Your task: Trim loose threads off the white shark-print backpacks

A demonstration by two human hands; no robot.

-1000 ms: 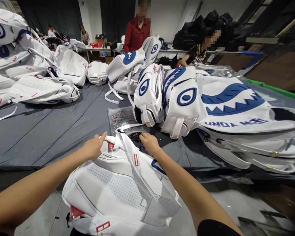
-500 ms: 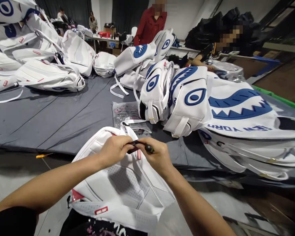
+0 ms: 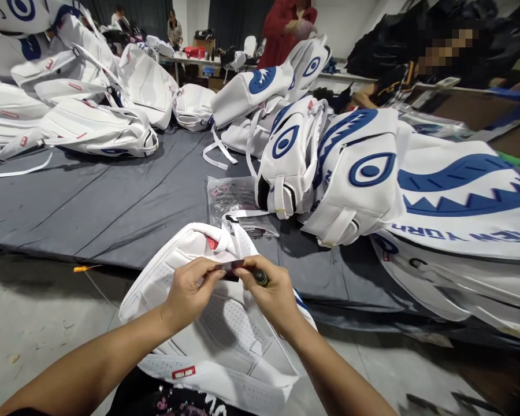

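Observation:
A small dark flat tag [image 3: 231, 266] is pinched between both hands, one at each end. My left hand [image 3: 189, 292] is closed on its left end, thumb towards me. My right hand [image 3: 272, 294] grips the other end and also keeps a dark, green-ringed tool handle [image 3: 260, 278] tucked in the palm; the tool's working end is hidden. Below the hands a white backpack [image 3: 225, 323] leans at the table edge against my lap, with its dotted back panel and straps facing me. Just beyond it lies a clear plastic bag [image 3: 230, 196] with small dark and pink pieces inside.
White backpacks with blue eye and teeth prints [image 3: 359, 167] crowd the right of the grey-covered table [image 3: 112, 202]. More white backpacks [image 3: 99, 127] are heaped at left. An orange-handled tool [image 3: 82, 268] sits by the front edge. A person in red [image 3: 281, 34] stands across the table.
Both hands have come slightly lower with the tag, and its face is tilted differently. The person in red has shifted. My view has turned a little, so the table's things sit elsewhere in the picture.

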